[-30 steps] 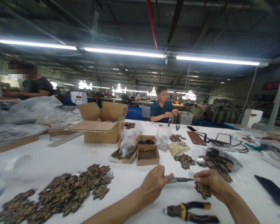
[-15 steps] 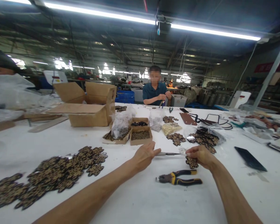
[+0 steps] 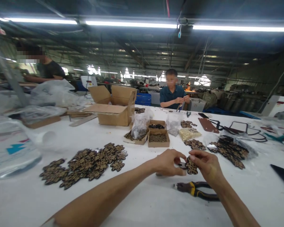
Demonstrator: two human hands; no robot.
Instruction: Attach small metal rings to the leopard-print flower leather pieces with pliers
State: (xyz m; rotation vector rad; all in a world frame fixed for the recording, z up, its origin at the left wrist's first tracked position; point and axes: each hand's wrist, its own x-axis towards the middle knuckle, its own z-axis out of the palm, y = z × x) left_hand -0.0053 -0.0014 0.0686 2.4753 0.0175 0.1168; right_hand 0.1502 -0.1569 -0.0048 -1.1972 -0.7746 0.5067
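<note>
My right hand (image 3: 207,165) pinches a small leopard-print, bear-shaped patch (image 3: 192,166) with a dark edge between thumb and fingers. My left hand (image 3: 168,163) is close against it on the left, thumb and forefinger curved toward the patch. A slim metal tool (image 3: 181,165) shows between those fingers, mostly hidden by the hand; its kind is unclear. Just below the hands lie pliers (image 3: 190,189) with black and yellow handles, partly covered by my right forearm. On the left spreads a heap of similar patches (image 3: 85,164).
Beyond my hands stand a small box of brass-coloured pieces (image 3: 159,144) and an open cardboard carton (image 3: 115,118). More patches (image 3: 229,151) lie to the right by plastic bags. A dark flat object (image 3: 282,176) is at the right edge. Across the table a co-worker (image 3: 172,94) works.
My left hand has moved up to the patch, its fingers opening around the slim tool, less of which shows. My right hand has raised the patch upright. The view has swung left.
</note>
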